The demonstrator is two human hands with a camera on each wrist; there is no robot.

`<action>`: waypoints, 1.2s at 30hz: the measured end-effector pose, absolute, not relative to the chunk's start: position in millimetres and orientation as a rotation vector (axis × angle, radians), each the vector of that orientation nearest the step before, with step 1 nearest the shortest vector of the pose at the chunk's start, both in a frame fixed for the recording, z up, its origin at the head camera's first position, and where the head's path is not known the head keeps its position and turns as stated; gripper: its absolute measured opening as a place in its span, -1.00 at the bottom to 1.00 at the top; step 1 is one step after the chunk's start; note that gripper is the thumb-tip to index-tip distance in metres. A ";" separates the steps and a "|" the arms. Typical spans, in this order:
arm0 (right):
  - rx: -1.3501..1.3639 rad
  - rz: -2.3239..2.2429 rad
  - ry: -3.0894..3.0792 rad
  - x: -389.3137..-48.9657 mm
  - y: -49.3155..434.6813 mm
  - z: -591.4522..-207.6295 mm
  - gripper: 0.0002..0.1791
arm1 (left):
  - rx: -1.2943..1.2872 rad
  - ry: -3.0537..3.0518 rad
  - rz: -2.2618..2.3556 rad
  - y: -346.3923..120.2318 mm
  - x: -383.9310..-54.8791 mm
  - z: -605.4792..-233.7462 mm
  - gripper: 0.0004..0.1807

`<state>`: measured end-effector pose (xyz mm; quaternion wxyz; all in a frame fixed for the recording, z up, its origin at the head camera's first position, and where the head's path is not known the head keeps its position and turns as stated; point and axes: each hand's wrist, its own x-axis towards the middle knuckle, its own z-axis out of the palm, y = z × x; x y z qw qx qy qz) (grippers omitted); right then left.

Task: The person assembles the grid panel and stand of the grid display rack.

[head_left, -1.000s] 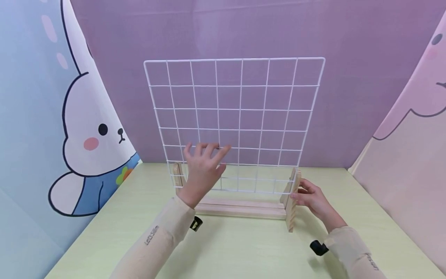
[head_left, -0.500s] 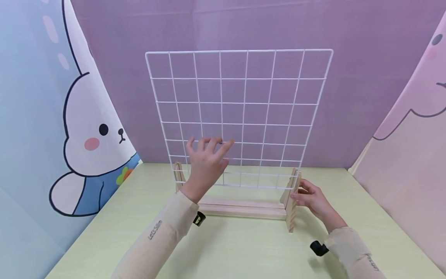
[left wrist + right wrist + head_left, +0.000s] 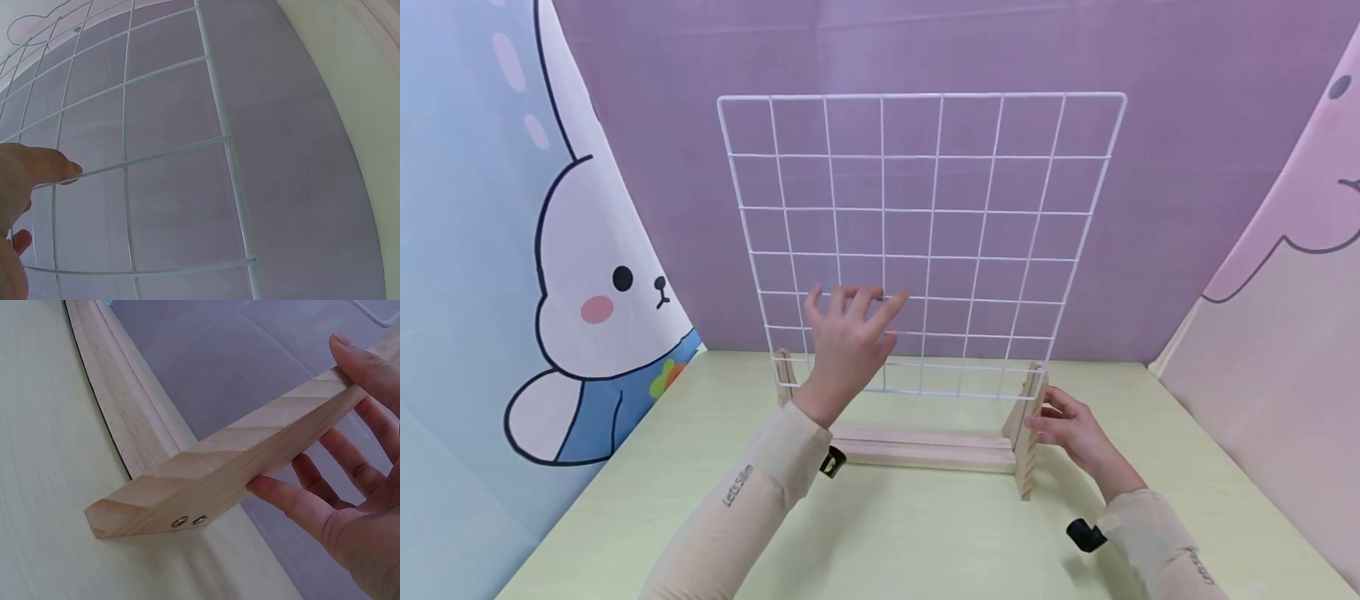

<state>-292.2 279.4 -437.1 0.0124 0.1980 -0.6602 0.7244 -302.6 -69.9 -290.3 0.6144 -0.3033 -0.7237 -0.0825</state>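
Note:
My left hand (image 3: 850, 342) holds a white wire grid panel (image 3: 938, 210) near its lower left part. In the left wrist view, a thumb (image 3: 53, 165) lies along one wire and fingertips show behind the mesh. The panel leans a little, above the crossbar of a wooden stand (image 3: 925, 454); its bottom corners overlap the stand's two uprights in the head view. My right hand (image 3: 1071, 429) grips the stand's right upright (image 3: 237, 450), thumb at the front edge and fingers against the outer face. Two screw heads (image 3: 180, 522) show low on that upright.
The stand sits on a pale yellow-green table (image 3: 925, 542). Behind hangs a purple cloth backdrop (image 3: 1165, 208), with a cartoon-printed blue and white cloth (image 3: 467, 333) at left and a pink and cream one (image 3: 1292, 333) at right. Small black devices sit at both wrists.
The left hand has raised the grid panel and shifted it slightly right. Its bottom edge now sits higher over the crossbar. The right hand and the stand have stayed put.

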 end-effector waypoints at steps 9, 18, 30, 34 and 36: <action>0.631 2.292 -2.034 -292.8 280.7 -437.7 -0.45 | -0.697 -1.657 -0.182 -67.0 -303.4 -282.1 -0.45; 0.618 2.269 -2.062 -291.0 278.8 -435.4 -0.42 | -0.701 -1.637 -0.179 -66.1 -302.9 -276.2 -0.45; 0.606 2.255 -2.083 -290.5 279.1 -435.5 -0.46 | -0.696 -1.628 -0.177 -65.3 -305.2 -270.2 -0.47; 0.610 2.263 -2.078 -290.4 279.1 -435.9 -0.45 | -0.699 -1.625 -0.175 -64.3 -304.6 -266.7 -0.47; 0.613 2.268 -2.074 -290.7 279.2 -436.6 -0.45 | -0.701 -1.623 -0.174 -63.7 -304.2 -264.8 -0.47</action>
